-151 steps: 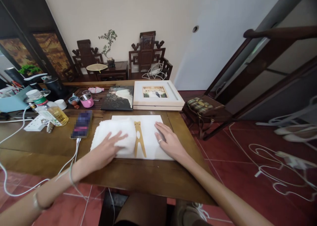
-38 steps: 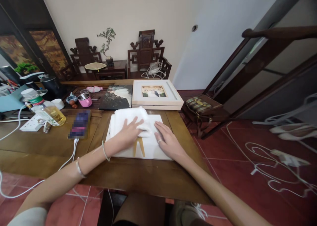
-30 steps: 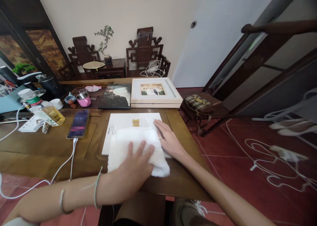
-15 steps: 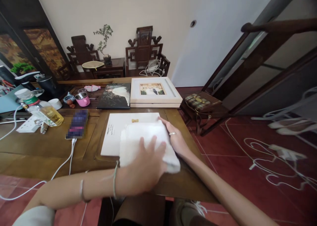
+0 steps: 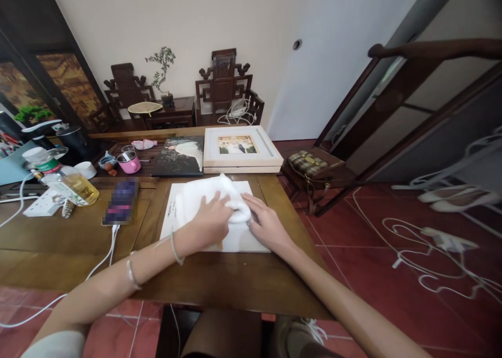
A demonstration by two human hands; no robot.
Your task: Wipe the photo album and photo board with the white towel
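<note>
A flat white board (image 5: 243, 240) lies on the wooden table (image 5: 70, 243) in front of me. A bunched white cloth (image 5: 204, 193) rests on its far half. My left hand (image 5: 209, 222) presses on the cloth, fingers curled over its near edge. My right hand (image 5: 266, 224) lies flat on the board's right side, fingers stretched toward the cloth and touching its end. The wooden stand piece on the board is almost hidden under my left hand and the cloth.
Behind the board sit a white framed photo (image 5: 239, 149) and a dark print (image 5: 180, 157). To the left are a phone (image 5: 121, 201) on a white cable, an oil bottle (image 5: 74, 185), a pink cup (image 5: 129, 162) and a power strip (image 5: 41, 204). A small bench with a plaid bag (image 5: 308, 164) stands at right.
My left hand pulled the cloth down to the near edge of the board, then pushed it back to the far half. The right hand stayed flat on the board's right side.
</note>
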